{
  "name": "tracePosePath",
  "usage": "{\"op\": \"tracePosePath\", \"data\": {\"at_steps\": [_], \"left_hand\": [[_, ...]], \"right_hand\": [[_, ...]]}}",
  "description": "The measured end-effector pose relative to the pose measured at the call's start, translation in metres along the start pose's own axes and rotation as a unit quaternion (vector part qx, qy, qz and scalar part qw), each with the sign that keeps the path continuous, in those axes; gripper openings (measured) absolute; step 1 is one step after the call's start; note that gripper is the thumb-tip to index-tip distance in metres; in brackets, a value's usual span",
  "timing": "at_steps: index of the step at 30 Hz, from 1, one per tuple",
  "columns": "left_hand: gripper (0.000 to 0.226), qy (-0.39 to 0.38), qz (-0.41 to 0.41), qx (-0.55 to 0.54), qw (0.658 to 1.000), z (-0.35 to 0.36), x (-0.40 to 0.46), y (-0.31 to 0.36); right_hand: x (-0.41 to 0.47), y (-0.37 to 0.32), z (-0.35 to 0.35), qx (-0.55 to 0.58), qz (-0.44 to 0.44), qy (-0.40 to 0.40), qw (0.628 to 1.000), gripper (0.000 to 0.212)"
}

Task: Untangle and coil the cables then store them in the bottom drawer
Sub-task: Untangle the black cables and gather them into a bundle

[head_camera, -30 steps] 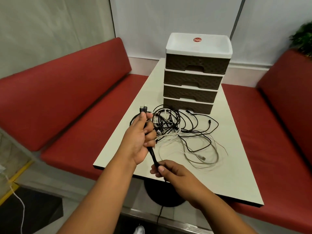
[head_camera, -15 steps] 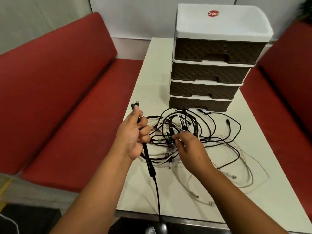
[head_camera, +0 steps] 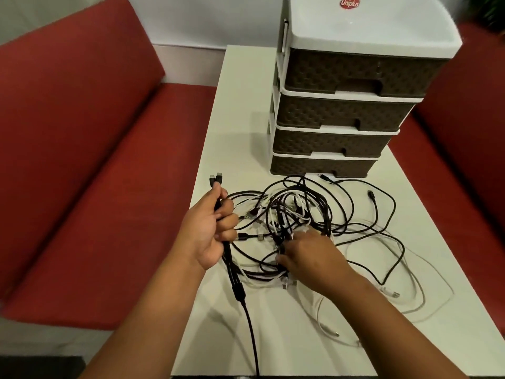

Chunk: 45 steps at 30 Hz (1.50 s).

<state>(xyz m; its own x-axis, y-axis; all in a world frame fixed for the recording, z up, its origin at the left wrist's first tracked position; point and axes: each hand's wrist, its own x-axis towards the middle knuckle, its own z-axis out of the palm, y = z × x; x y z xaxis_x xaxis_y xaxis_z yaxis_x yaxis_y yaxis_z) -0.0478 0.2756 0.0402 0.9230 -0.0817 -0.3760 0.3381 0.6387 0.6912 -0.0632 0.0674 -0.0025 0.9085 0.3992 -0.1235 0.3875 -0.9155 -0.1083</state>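
A tangle of black and white cables (head_camera: 306,214) lies on the white table (head_camera: 237,110) in front of a drawer unit. My left hand (head_camera: 210,231) grips a black multi-plug cable (head_camera: 237,285); its plugs stick up above my fist and its lead hangs down over the table's front edge. My right hand (head_camera: 306,255) rests on the middle of the tangle, fingers reaching into the cables; whether they pinch one is hidden. The brown bottom drawer (head_camera: 322,166) is closed, right behind the tangle.
The drawer unit (head_camera: 344,105) has several brown drawers under a white top, all closed. Red bench seats (head_camera: 82,160) flank the table on both sides. Loose white cable loops (head_camera: 410,291) spread toward the table's right front.
My right hand let go of the black lead near the table edge and moved up into the tangle. The view came closer to the table. My left hand keeps its grip.
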Motion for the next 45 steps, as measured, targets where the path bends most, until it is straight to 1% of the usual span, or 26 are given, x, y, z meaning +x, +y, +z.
{"op": "tracePosePath", "data": {"at_steps": [2, 4, 5, 7, 8, 9, 10, 12, 13, 14, 16, 19, 22, 24, 27, 29, 32, 33, 34, 36, 38, 39, 41, 42, 43, 45], "left_hand": [[0.032, -0.006, -0.007, 0.002, 1.000, 0.001, 0.002, -0.001], [0.031, -0.009, -0.013, 0.006, 1.000, 0.003, 0.003, -0.003], [0.031, -0.010, -0.015, 0.009, 1.000, 0.004, 0.003, -0.004], [0.031, -0.010, -0.015, 0.013, 1.000, 0.007, 0.002, -0.005], [0.031, -0.009, -0.012, 0.016, 1.000, 0.008, 0.002, -0.005], [0.031, -0.009, -0.010, 0.017, 1.000, 0.008, 0.001, -0.004], [0.031, -0.009, -0.007, 0.016, 1.000, 0.009, 0.000, -0.003], [0.031, -0.010, -0.002, 0.009, 1.000, 0.008, -0.003, 0.001], [0.031, -0.008, 0.000, 0.007, 1.000, 0.007, -0.006, 0.003], [0.032, -0.003, 0.003, 0.007, 1.000, 0.006, -0.008, 0.006], [0.032, 0.014, 0.009, 0.011, 1.000, 0.002, -0.013, 0.011], [0.031, 0.037, 0.019, 0.013, 0.999, -0.002, -0.020, 0.014], [0.030, 0.048, 0.030, 0.003, 0.998, 0.000, -0.027, 0.013], [0.030, 0.052, 0.038, -0.004, 0.998, 0.003, -0.031, 0.010], [0.030, 0.061, 0.045, -0.007, 0.997, 0.008, -0.036, 0.006], [0.030, 0.070, 0.052, -0.007, 0.996, 0.011, -0.039, 0.003], [0.030, 0.077, 0.055, -0.006, 0.996, 0.017, -0.042, -0.006], [0.030, 0.077, 0.054, -0.005, 0.996, 0.019, -0.042, -0.009], [0.030, 0.078, 0.053, -0.007, 0.996, 0.023, -0.043, -0.014], [0.030, 0.076, 0.050, -0.011, 0.996, 0.026, -0.043, -0.020], [0.029, 0.076, 0.049, -0.006, 0.996, 0.031, -0.044, -0.025], [0.029, 0.076, 0.049, -0.003, 0.996, 0.034, -0.043, -0.027], [0.029, 0.074, 0.050, 0.002, 0.996, 0.039, -0.043, -0.030], [0.029, 0.072, 0.050, 0.002, 0.996, 0.041, -0.042, -0.032], [0.029, 0.071, 0.050, 0.002, 0.996, 0.044, -0.042, -0.033], [0.030, 0.068, 0.047, 0.001, 0.997, 0.049, -0.041, -0.036]], "right_hand": [[-0.004, 0.001, 0.000, 0.015, -0.001, 0.000, 1.000, 0.036], [-0.006, 0.002, -0.003, 0.114, 0.019, 0.066, 0.991, 0.031], [-0.006, 0.004, -0.005, 0.167, 0.044, 0.127, 0.977, 0.026], [-0.004, 0.013, -0.010, 0.222, 0.123, 0.261, 0.931, 0.013], [-0.003, 0.020, -0.012, 0.235, 0.167, 0.300, 0.909, 0.012], [-0.001, 0.028, -0.013, 0.249, 0.211, 0.308, 0.894, 0.020], [0.001, 0.037, -0.012, 0.260, 0.251, 0.281, 0.889, 0.030], [0.007, 0.050, -0.007, 0.273, 0.306, 0.163, 0.897, 0.047], [0.009, 0.054, -0.004, 0.289, 0.313, 0.111, 0.898, 0.047], [0.010, 0.057, -0.002, 0.310, 0.310, 0.089, 0.894, 0.041], [0.009, 0.062, -0.003, 0.346, 0.307, 0.110, 0.880, 0.029], [0.005, 0.069, -0.018, 0.380, 0.299, 0.170, 0.859, 0.021], [0.000, 0.071, -0.044, 0.357, 0.253, 0.232, 0.869, 0.020], [-0.004, 0.071, -0.060, 0.373, 0.207, 0.264, 0.865, 0.017], [-0.009, 0.067, -0.074, 0.463, 0.140, 0.300, 0.822, 0.012], [-0.008, 0.072, -0.070, 0.478, 0.142, 0.294, 0.815, 0.010], [-0.001, 0.090, -0.049, 0.510, 0.212, 0.201, 0.809, 0.008], [-0.001, 0.095, -0.042, 0.502, 0.232, 0.166, 0.817, 0.010], [-0.002, 0.102, -0.036, 0.471, 0.241, 0.136, 0.837, 0.016], [-0.006, 0.106, -0.031, 0.406, 0.255, 0.113, 0.870, 0.030], [-0.013, 0.111, -0.031, 0.382, 0.257, 0.162, 0.873, 0.036], [-0.018, 0.112, -0.032, 0.384, 0.247, 0.202, 0.866, 0.034], [-0.027, 0.116, -0.032, 0.375, 0.193, 0.280, 0.863, 0.023], [-0.030, 0.118, -0.032, 0.352, 0.148, 0.297, 0.875, 0.017], [-0.033, 0.121, -0.030, 0.322, 0.093, 0.297, 0.894, 0.014], [-0.036, 0.125, -0.025, 0.242, -0.016, 0.270, 0.932, 0.019]]}}
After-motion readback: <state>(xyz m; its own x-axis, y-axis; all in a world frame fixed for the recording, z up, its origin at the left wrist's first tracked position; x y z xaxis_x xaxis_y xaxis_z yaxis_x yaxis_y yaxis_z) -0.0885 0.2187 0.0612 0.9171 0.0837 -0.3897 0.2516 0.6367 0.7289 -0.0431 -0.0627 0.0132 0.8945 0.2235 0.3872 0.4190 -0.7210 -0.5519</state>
